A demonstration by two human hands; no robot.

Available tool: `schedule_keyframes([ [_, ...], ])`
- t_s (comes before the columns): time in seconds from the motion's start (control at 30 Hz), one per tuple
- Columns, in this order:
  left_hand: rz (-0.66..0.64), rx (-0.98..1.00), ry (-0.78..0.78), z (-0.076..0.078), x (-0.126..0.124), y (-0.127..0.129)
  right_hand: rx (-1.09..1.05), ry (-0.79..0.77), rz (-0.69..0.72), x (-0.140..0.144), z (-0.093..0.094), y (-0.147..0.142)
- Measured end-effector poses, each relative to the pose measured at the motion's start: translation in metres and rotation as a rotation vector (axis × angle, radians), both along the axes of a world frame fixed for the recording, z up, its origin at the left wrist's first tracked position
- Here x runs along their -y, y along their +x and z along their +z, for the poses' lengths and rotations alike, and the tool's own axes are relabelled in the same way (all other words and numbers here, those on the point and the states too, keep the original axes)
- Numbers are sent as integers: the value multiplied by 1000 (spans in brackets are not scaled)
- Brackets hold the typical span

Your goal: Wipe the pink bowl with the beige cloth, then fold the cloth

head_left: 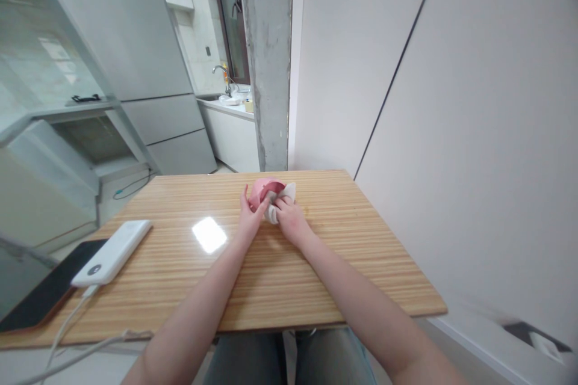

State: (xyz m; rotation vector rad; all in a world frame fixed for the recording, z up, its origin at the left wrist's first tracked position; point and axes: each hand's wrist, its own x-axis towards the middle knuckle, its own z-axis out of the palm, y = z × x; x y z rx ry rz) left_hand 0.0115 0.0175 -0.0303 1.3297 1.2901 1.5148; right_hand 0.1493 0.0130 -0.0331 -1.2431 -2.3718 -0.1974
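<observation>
A small pink cup (263, 189) lies tilted on the wooden table (343, 252) near its far edge. My left hand (250, 215) grips the cup from the left side. My right hand (290, 221) presses a white cloth (283, 195) against the cup's opening, fingers closed around the cloth. Part of the cloth is hidden under my fingers.
A white power bank (114, 251) with a white cable (67, 337) lies at the table's left, beside a dark phone (43, 292). A white wall runs along the right. A grey fridge (135, 54), a concrete pillar (267, 60) and a kitchen counter (228, 111) stand beyond.
</observation>
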Motion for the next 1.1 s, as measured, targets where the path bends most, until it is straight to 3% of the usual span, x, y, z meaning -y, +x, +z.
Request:
schedule_keyframes([
  [0.1, 32, -33, 11, -1, 0, 4, -36, -31, 29, -1, 0, 1],
  [0.27, 69, -229, 80, 7, 0, -13, -2, -18, 70, -1, 4, -1],
  [0.47, 47, -23, 16, 0, 1, 3, -41, -55, 8, 0, -2, -5],
  [0.63, 76, -118, -26, 10, -2, -2, -56, -68, 89, -3, -3, -2],
  [0.73, 88, -116, -48, 14, -4, -10, -58, -68, 37, -2, -1, -4],
  [0.87, 25, -16, -81, 7, -3, -6, -59, -81, -17, 2, -1, -7],
  [0.97, 17, -53, -51, 2, -3, -3, -65, -99, 15, 2, -2, -4],
  [1.1, 43, -136, -47, 8, -6, -15, -91, -67, 133, -2, -1, 1],
])
